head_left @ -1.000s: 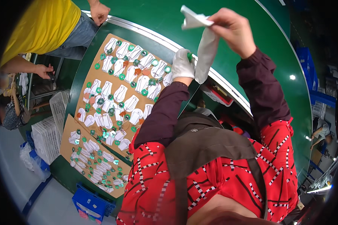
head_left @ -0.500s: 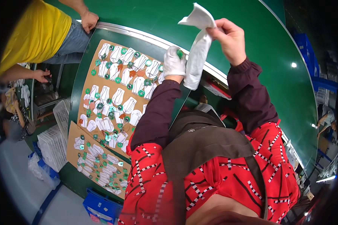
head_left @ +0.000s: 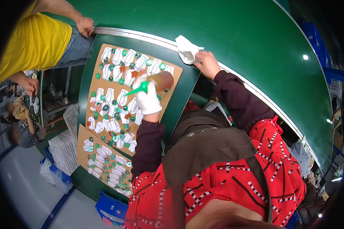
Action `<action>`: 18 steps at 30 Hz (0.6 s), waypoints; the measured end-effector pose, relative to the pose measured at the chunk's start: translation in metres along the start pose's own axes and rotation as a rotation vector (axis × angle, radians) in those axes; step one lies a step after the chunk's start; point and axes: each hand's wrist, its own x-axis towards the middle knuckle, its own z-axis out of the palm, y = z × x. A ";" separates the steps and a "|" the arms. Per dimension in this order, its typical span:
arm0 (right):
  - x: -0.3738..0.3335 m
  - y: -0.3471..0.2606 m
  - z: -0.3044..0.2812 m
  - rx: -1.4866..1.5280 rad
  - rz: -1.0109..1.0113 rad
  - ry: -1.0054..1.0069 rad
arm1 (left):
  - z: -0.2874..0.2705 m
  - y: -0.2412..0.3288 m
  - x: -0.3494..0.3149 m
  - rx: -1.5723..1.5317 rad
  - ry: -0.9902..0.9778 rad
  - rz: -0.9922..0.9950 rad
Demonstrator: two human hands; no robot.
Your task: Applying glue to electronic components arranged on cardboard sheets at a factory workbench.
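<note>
My left hand (head_left: 149, 102), in a white glove, is closed around a squeeze bottle (head_left: 166, 79) with a green pointed nozzle and amber contents. Its nozzle points left over a cardboard sheet (head_left: 176, 74). On that sheet lie rows of flat white pieces (head_left: 130, 56) with small green round parts beside them, some joined by wires. My bare right hand (head_left: 209, 65) pinches a white cloth (head_left: 187, 49) near the table's metal edge; the cloth hangs over the edge strip.
A second cardboard sheet (head_left: 82, 154) with more white and green parts lies nearer. At far left a person in a yellow shirt (head_left: 46, 38) stands with one hand on the table edge. White plastic crates (head_left: 63, 147) and a blue bin (head_left: 111, 208) stand on the floor.
My left hand has moved left and nearer, bringing the bottle over the cardboard sheet. My right hand has lowered the cloth and moved left to the metal edge.
</note>
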 end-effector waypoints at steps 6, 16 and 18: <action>-0.017 -0.012 0.014 -0.114 -0.079 -0.110 | -0.029 0.019 -0.050 0.129 -0.006 -0.096; -0.025 -0.029 0.018 -0.002 0.140 -0.303 | -0.036 0.002 -0.091 0.023 -0.049 -0.215; -0.026 -0.033 0.024 -0.006 0.158 -0.335 | -0.037 -0.002 -0.096 -0.012 -0.036 -0.151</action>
